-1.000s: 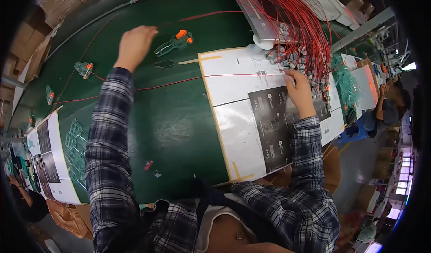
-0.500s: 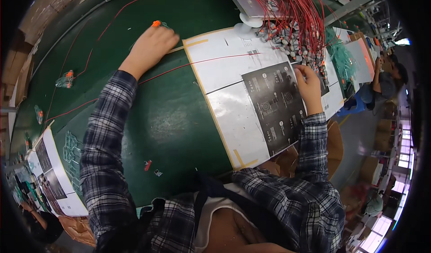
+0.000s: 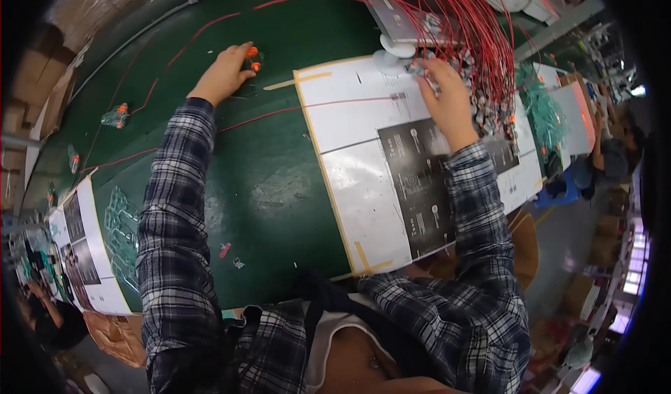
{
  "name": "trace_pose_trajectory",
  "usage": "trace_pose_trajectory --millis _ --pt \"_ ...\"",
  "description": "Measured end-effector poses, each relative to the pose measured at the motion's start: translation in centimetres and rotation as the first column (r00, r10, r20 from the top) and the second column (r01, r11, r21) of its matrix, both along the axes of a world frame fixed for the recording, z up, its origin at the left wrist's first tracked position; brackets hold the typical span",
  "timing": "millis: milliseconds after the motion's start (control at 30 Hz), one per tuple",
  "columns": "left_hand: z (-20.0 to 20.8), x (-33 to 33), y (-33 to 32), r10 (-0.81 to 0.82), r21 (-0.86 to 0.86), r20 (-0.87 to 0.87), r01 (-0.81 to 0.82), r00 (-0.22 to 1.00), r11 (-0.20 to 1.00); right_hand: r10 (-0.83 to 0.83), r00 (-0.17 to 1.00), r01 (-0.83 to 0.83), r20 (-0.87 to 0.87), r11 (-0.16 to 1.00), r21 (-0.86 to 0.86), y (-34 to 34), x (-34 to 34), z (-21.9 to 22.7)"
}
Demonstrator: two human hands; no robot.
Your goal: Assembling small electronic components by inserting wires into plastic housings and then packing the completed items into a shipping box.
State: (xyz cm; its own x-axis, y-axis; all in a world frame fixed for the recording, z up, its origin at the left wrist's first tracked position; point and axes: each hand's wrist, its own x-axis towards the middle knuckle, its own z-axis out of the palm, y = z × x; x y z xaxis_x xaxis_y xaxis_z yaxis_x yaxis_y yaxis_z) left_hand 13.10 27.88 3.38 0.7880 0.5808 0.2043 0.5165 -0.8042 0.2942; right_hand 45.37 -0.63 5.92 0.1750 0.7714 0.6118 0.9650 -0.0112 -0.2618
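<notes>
On the left side of the green table, my left hand (image 3: 222,74) has thumb and forefinger apart. Its fingertips are beside a small clear piece with orange ends (image 3: 255,66) and seem to touch it. My right hand (image 3: 447,104) hovers over the printed sheets, thumb spread from the fingers. Those fingertips are close to grey cylindrical parts (image 3: 482,114) heaped at the foot of a bundle of red wires (image 3: 465,23). Below that hand lies a black printed sheet (image 3: 418,184) on a white sheet (image 3: 342,125). A white round spool-like piece (image 3: 393,58) stands near the fingertips.
One red wire (image 3: 265,116) runs across the table. Clear pieces with orange (image 3: 115,116) lie farther left. Green translucent plastic pieces (image 3: 120,230) lie at lower left, others (image 3: 549,118) at right. A metal plate (image 3: 391,9) slopes at the back. Other people sit at both sides.
My right hand has left the black sheet's edge, moved left and away from me, and opened its pinch. My left hand has shifted slightly, its fingers now beside the orange-ended piece.
</notes>
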Motion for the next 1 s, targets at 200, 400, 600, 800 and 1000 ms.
trace_pose_trajectory --millis 200,400,600,800,1000 --pt "4.1 0.7 -9.5 -0.338 0.034 0.188 0.338 0.922 0.941 -0.038 0.97 -0.017 0.24 0.975 0.222 14.0 -4.2 4.2" --pt "2.4 -6.2 -21.8 -0.473 0.187 -0.128 0.49 0.872 0.852 0.158 0.98 -0.152 0.123 0.987 -0.052 17.8 -12.3 2.9" --pt "0.5 -8.5 -25.3 -0.485 0.033 -0.086 0.489 0.87 0.872 0.443 0.892 -0.446 0.089 0.895 0.021 16.5 -25.0 1.1" --pt "0.9 -8.6 -26.2 -0.405 -0.153 -0.128 0.385 0.905 0.91 0.617 0.787 -0.594 0.017 0.764 -0.252 16.9 -29.6 0.4" --pt "1.1 -8.7 -26.2 -0.367 -0.132 0.003 0.365 0.93 0.922 0.484 0.852 -0.482 0.198 0.874 -0.063 14.2 -27.3 -1.1"
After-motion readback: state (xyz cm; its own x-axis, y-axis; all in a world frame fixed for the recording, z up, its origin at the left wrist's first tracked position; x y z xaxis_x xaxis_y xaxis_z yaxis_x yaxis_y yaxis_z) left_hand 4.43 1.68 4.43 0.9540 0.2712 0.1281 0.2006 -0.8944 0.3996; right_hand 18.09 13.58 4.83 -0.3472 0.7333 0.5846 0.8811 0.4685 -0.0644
